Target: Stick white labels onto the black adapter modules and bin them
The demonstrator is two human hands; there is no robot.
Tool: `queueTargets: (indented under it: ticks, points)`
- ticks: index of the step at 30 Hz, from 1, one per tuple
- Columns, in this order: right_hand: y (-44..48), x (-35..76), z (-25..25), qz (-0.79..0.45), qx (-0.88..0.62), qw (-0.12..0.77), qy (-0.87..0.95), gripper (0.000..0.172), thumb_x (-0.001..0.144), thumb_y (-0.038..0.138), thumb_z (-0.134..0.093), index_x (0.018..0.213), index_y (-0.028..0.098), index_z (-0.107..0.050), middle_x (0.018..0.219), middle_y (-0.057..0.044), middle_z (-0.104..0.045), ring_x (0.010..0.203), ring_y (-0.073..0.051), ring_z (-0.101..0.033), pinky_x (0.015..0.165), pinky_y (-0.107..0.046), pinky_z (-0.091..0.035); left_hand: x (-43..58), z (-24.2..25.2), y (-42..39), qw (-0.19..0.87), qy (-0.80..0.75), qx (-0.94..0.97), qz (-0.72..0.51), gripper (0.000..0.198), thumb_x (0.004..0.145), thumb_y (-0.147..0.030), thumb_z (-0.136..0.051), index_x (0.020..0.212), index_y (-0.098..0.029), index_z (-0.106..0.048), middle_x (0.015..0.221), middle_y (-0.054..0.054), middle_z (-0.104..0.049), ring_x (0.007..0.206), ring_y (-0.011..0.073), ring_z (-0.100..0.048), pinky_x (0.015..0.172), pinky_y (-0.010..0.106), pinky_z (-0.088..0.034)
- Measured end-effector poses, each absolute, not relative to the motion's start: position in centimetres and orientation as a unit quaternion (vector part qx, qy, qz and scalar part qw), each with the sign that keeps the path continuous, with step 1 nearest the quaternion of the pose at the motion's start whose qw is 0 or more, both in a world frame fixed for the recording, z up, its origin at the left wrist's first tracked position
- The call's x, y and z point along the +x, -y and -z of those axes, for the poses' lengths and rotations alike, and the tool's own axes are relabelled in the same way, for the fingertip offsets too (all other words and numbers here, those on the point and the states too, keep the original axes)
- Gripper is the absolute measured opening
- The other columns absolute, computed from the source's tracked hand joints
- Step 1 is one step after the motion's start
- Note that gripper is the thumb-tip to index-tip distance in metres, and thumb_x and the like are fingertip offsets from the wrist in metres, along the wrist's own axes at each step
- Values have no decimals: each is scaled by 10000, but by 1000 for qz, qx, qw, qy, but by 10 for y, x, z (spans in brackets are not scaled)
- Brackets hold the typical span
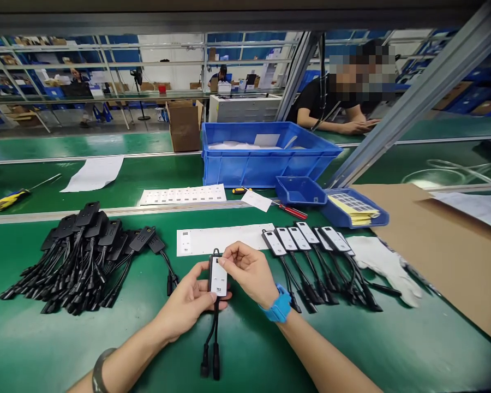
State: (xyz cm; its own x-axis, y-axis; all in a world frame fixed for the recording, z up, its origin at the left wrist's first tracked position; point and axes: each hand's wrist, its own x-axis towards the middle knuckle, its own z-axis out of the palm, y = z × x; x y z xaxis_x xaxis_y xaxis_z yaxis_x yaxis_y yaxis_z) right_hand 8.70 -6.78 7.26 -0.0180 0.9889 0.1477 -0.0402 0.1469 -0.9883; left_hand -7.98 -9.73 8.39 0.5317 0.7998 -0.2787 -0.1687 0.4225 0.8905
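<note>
Held upright in front of me is a small black controller box (219, 284) with a white label marked "TS3" on its face; two black leads with plug ends hang below it. My left hand (194, 297) grips the box, thumb on the label's lower edge and fingers behind. With fingers curled, my right hand (247, 270) has its thumb on the label's top corner. Several unlabelled black controllers (94, 234) lie heaped at left with their cables. At right, several controllers with white labels (298, 238) lie in a row. Behind my hands is a white label sheet (225, 239).
A large blue bin (245, 169) stands at the back, near small blue trays (300, 191). A second label sheet (184, 195), a red screwdriver (292, 211) and a white glove (387, 267) lie about. Cardboard (454, 262) covers the right side. A co-worker (331, 103) leans beyond a metal post.
</note>
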Motion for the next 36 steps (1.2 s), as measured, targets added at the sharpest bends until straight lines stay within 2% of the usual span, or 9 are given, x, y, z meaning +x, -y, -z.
queueTargets:
  ticks: [17,20,23,26,28,30,33,34,36]
  points:
    - [70,87,-72,-438,-475,551,527,155,730,293,-685,689,179,-588,594,17,-497,535,-106,-445,474,-227,-383,-78,-83,98,753,-350,460,-316,509,837,-338,-674,1237,-194,-395,1001,114,-650,1051,295,-607,898,428,-508]
    - [68,88,-67,-404,-492,550,541,161,725,286,-702,799,189,-597,643,33,-431,565,-102,-413,493,-221,-377,-79,-83,97,768,-340,436,-323,473,815,-276,-691,1183,-191,-407,1020,131,-661,1034,311,-618,887,460,-508]
    - [67,86,-59,-442,-481,538,533,293,740,310,-690,978,204,-555,723,31,-425,615,-107,-442,528,-218,-418,-80,-84,95,779,-340,407,-336,424,803,-225,-682,1142,-194,-429,991,120,-674,1008,314,-631,883,467,-507]
    - [69,78,-52,-499,-453,486,557,402,763,307,-662,1132,206,-538,869,-18,-526,748,-144,-530,602,-246,-490,-83,-84,91,788,-333,372,-360,294,855,-246,-587,1114,-173,-468,1009,132,-668,939,293,-653,854,455,-520]
    - [72,73,-48,-521,-436,449,580,580,739,277,-692,1277,224,-482,1061,-66,-565,878,-182,-565,671,-280,-530,-84,-83,88,788,-327,358,-379,261,887,-265,-524,1124,-159,-492,1043,142,-656,879,260,-659,792,414,-542]
    - [75,68,-46,-545,-417,427,589,795,680,243,-752,1387,258,-389,1255,-93,-510,955,-206,-575,714,-305,-553,-85,-81,85,783,-329,350,-396,285,901,-272,-504,1161,-157,-504,1047,135,-652,860,234,-652,746,358,-547]
    - [79,65,-45,-604,-376,407,573,1102,594,224,-821,1486,306,-179,1376,-99,-429,931,-202,-602,724,-322,-572,-83,-77,82,775,-339,339,-412,339,908,-286,-520,1222,-162,-493,1020,122,-655,893,228,-644,742,315,-539]
    - [79,65,-45,-619,-364,402,568,1130,612,243,-814,1499,309,-116,1381,-100,-429,918,-198,-609,729,-327,-573,-83,-75,82,769,-346,340,-417,363,906,-293,-535,1242,-166,-482,1016,117,-654,896,225,-642,741,308,-537]
    - [78,66,-43,-615,-358,403,576,975,745,320,-712,1508,282,-106,1337,-98,-486,907,-196,-611,737,-336,-566,-82,-70,83,748,-366,357,-422,438,892,-321,-580,1285,-181,-445,1017,107,-650,867,212,-642,713,296,-540]
